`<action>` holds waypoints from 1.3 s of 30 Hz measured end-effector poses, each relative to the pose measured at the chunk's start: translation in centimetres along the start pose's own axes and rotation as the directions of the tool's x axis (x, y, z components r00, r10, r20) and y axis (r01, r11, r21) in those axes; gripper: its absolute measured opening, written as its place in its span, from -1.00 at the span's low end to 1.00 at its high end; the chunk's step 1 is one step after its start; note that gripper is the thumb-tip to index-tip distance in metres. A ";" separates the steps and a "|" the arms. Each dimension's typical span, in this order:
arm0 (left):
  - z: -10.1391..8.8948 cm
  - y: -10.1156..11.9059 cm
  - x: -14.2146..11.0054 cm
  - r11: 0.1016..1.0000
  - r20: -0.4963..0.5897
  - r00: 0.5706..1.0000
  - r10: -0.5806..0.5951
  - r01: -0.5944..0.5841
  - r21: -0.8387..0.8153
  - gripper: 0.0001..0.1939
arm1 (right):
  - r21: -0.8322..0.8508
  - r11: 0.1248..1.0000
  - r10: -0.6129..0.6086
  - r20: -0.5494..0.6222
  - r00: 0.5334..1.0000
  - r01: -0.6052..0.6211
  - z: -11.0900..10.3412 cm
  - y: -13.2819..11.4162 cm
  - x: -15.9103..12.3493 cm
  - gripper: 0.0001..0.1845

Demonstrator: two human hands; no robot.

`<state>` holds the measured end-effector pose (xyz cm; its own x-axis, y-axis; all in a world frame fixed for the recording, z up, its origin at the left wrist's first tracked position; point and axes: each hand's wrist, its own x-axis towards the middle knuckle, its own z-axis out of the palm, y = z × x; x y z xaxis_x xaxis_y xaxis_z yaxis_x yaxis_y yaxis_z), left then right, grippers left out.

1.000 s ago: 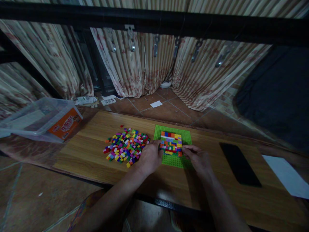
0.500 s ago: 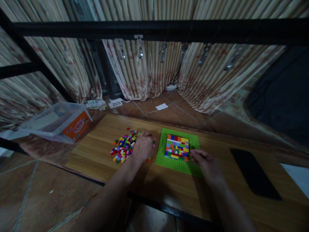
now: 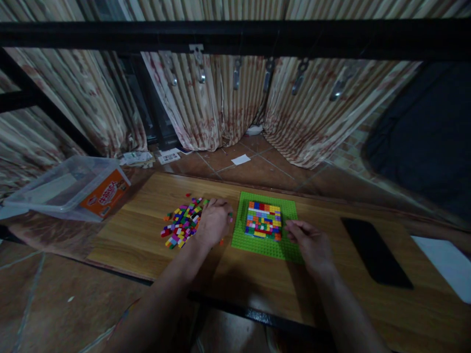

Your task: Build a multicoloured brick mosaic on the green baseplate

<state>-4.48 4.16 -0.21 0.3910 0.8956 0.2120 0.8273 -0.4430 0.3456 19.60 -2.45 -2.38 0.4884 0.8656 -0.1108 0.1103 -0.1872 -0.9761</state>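
My left hand [image 3: 214, 220] reaches over the right side of a pile of small coloured toy bricks [image 3: 184, 223]. Its fingers bend downward with the tips hidden, so whether they grip a brick cannot be made out. My right hand [image 3: 307, 240] is at the right edge of a green studded baseplate [image 3: 239, 235], its thumb and forefinger pinched together. Anything inside that pinch is too small to identify. On the baseplate, a roughly square block of multicoloured bricks [image 3: 263, 220] is built up in rows, just left of my right fingertips.
A clear plastic bin [image 3: 73, 189] with an orange label stands left of the wooden tabletop [image 3: 136, 220]. A black flat slab [image 3: 375, 252] lies on the right, with white paper [image 3: 443, 264] beyond it. A dark metal bar with hooks [image 3: 235, 39] runs across the top.
The whole view has shifted, so everything sits slightly further left. My left hand stays over the brick pile, and my right hand remains pinched beside the baseplate's right edge.
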 end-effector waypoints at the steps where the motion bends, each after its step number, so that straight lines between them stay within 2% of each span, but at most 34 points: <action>1: -0.1 0.3 0.0 0.998 -0.014 1.000 0.019 -0.020 -0.057 -0.84 | 0.021 0.999 -0.038 -0.041 0.998 0.039 0.1 -0.3 -0.2 -0.68; 4: -0.2 2.0 -0.5 0.962 -0.053 0.996 0.073 -0.085 -0.259 -0.79 | 0.046 0.985 -0.162 -0.090 0.983 0.167 0.4 -1.3 -1.1 -0.73; 7: 0.2 4.4 -1.3 0.906 -0.070 0.992 0.109 -0.128 -0.403 -0.80 | 0.056 0.976 -0.213 0.065 0.975 0.210 0.8 -1.8 -2.2 -0.76; 10: 0.7 6.4 -2.0 0.884 -0.070 0.988 0.137 -0.154 -0.441 -0.83 | 0.093 0.976 -0.216 0.243 0.946 0.199 1.2 -1.7 -3.1 -0.76; 14: 1.0 7.6 -2.3 0.879 -0.041 0.983 0.181 -0.181 -0.442 -0.83 | 0.140 0.973 -0.220 0.309 0.925 0.185 1.5 -1.2 -3.5 -0.75; 19: 1.5 7.8 -2.3 0.887 -0.048 0.984 0.170 -0.174 -0.428 -0.86 | 0.134 0.976 -0.203 0.295 0.934 0.170 1.2 -1.0 -3.2 -0.76; 22: 1.8 7.5 -2.2 0.898 -0.080 0.988 0.132 -0.153 -0.412 -0.86 | 0.088 0.982 -0.184 0.246 0.952 0.167 0.4 -0.9 -2.5 -0.76; 27: 2.1 5.9 -1.5 0.932 -0.101 0.991 -0.082 0.040 -0.360 -0.75 | 0.022 0.996 -0.085 0.097 0.992 0.084 -1.0 -0.3 -1.3 -0.71; 30: 2.3 5.0 -1.1 0.925 -0.053 0.982 -0.181 0.151 -0.348 -0.69 | 0.025 0.999 -0.044 0.104 0.994 0.042 -1.3 0.2 -1.0 -0.70; 34: 2.6 4.7 -1.1 0.914 0.014 0.982 -0.188 0.180 -0.364 -0.67 | -0.014 0.998 -0.053 0.151 0.987 0.056 -0.9 0.5 -1.0 -0.73; 39: 3.1 4.8 -1.2 0.912 0.063 0.983 -0.173 0.184 -0.368 -0.64 | -0.091 0.991 -0.090 0.128 0.988 0.102 -0.2 0.7 -0.8 -0.78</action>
<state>0.26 1.07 -1.61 0.2670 0.9594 0.0909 0.6775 -0.2540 0.6903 19.51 -3.35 -2.98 0.3616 0.9312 -0.0456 0.2375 -0.1393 -0.9613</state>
